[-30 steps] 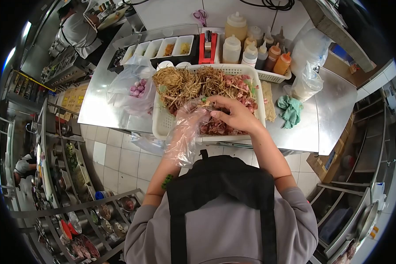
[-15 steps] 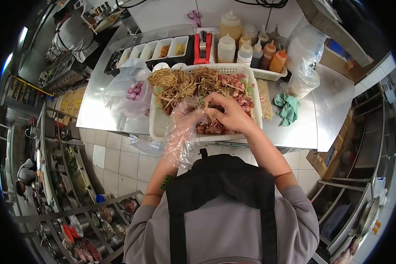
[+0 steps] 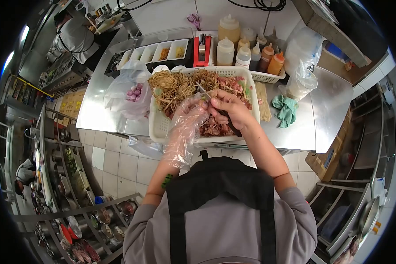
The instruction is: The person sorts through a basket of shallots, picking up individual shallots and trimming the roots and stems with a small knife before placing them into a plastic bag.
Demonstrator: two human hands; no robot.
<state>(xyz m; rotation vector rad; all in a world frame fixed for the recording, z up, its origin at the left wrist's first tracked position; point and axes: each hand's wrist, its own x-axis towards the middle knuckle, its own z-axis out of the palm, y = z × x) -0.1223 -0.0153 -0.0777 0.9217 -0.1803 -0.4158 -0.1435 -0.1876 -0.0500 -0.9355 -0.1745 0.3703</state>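
**Over the white basket, a knife in one hand and a glove on the other**

At the edge of a steel counter (image 3: pixel 105 110), the person leans over a white plastic basket (image 3: pixel 156 127). Its far left part holds a brown stringy tangle (image 3: pixel 176 86), and pink-red pieces (image 3: pixel 235 83) fill its right side.

The right hand (image 3: pixel 229 110) is bare and clenched around the dark handle of a knife (image 3: pixel 204 91). The thin blade points up and to the left over the middle of the basket.

The left hand (image 3: pixel 189 112) wears a loose clear plastic glove and sits just beside the right one. Its fingers are curled in toward the blade. The crumpled plastic hides whether they pinch anything.

A clear bag of small purple bulbs (image 3: pixel 134 90) lies left of the basket. A green cloth (image 3: pixel 285 110) is bunched on the counter to the right.

Squeeze bottles (image 3: pixel 226 50) stand behind the basket, next to a row of small condiment trays (image 3: pixel 163 50). Scissors (image 3: pixel 193 18) hang on the wall above.

Another person (image 3: pixel 75 31) works well apart at the far left.
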